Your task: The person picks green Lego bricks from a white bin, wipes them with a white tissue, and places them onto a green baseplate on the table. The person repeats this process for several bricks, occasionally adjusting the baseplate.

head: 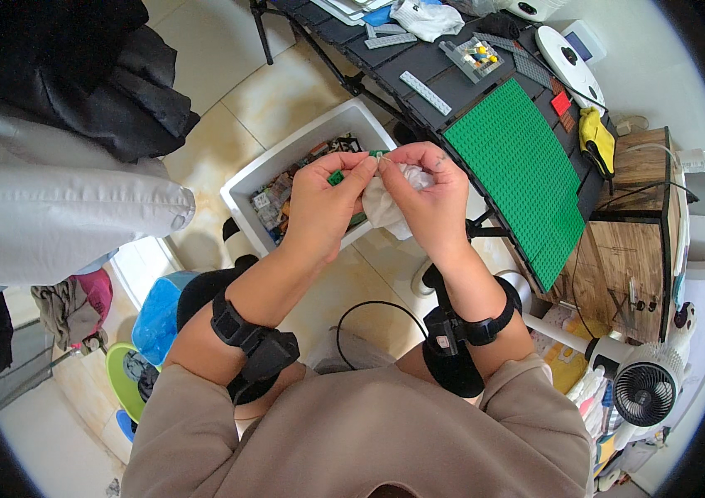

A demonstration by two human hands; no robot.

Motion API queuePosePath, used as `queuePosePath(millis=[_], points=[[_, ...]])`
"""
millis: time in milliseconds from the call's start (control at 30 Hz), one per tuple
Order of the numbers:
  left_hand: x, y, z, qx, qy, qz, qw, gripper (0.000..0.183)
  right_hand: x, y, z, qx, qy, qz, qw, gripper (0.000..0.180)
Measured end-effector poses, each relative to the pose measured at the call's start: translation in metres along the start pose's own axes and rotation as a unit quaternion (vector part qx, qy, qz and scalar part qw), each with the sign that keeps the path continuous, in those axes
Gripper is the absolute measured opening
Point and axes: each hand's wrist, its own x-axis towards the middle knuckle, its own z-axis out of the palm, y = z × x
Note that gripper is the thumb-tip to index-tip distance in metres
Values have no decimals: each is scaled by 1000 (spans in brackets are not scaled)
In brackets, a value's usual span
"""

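Note:
My left hand and my right hand meet at the fingertips over a white bin of mixed building bricks. Between the fingertips is a small green piece, mostly covered by the fingers. Another green brick shows between the fingers of my left hand. A crumpled white cloth hangs beneath my right hand, partly inside its curled fingers. Whether it is wrapped around the green piece cannot be told.
On the dark table at the upper right lie a green baseplate, a light grey brick strip, a grey tray of small pieces and a yellow-black cloth. A white fan stands at the lower right. Clothes hang at the left.

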Motion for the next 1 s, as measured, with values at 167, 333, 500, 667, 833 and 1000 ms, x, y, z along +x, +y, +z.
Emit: queuePosePath(millis=[167, 333, 500, 667, 833, 1000], points=[[-3, -4, 4, 35, 5, 1, 999, 22, 3, 0, 1, 41, 23, 44, 998, 8], [0, -1, 0, -23, 21, 10, 999, 22, -3, -1, 3, -49, -8, -25, 998, 10], [0, -1, 1, -7, 21, 3, 1000, 19, 0, -6, -12, 27, -64, 33, 997, 8], [-6, -6, 6, 89, -16, 23, 996, 21, 9, -9, -26, 104, -92, 55, 989, 12], [-3, -6, 7, 291, -49, 155, 943, 19, 9, -4, -27, 104, -119, 96, 983, 11], [-7, 2, 9, 307, -57, 159, 936, 17, 10, 0, -29, 215, -100, 210, 948, 9]])
